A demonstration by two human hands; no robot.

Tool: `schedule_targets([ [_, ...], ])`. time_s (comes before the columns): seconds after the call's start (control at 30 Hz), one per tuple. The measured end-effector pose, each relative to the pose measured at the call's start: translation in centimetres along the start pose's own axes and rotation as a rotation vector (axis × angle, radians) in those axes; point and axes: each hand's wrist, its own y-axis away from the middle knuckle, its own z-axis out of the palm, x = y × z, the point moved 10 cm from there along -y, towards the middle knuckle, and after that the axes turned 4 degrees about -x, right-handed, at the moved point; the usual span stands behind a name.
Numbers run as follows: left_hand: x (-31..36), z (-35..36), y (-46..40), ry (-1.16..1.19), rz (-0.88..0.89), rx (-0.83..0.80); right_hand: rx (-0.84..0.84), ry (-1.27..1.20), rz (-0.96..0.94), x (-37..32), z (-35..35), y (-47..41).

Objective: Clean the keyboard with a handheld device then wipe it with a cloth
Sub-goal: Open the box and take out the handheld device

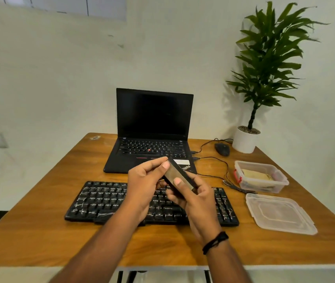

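At frame centre, a slim dark rectangular handheld device point(178, 176) is gripped by the left hand point(145, 180) and right hand point(195, 199) above the black dusty plastic keyboard point(101, 201) on the wooden desk point(40, 231).

Hands point(142, 184) are covering the keyboard's point(101, 201) middle keys; box point(260, 176) contents blurring; worktop point(40, 231) corners running off frame.

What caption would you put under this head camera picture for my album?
Both hands, left hand and right hand, hold a slim handheld device above the black keyboard on a wooden desk.
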Motion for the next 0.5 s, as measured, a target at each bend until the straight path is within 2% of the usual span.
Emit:
schedule_targets([
  [0.17, -1.1, -0.4, 0.8, 0.133, -0.065, -0.028, 0.034, 0.458, -0.231, -2.4, 0.5, 0.2],
  [0.3, -1.8, -1.1, 0.9, 0.126, -0.082, -0.059, 0.047, 0.591, -0.293, -2.9, 1.0, 0.3],
  [0.37, -1.7, -1.4, 1.0, 0.111, -0.049, -0.086, 0.033, 0.493, -0.218, -2.2, 0.9, 0.2],
  [0.5, -0.8, -2.2, 1.3, 0.017, 0.055, -0.109, -0.067, -0.019, 0.003, -0.1, 1.4, 0.2],
])
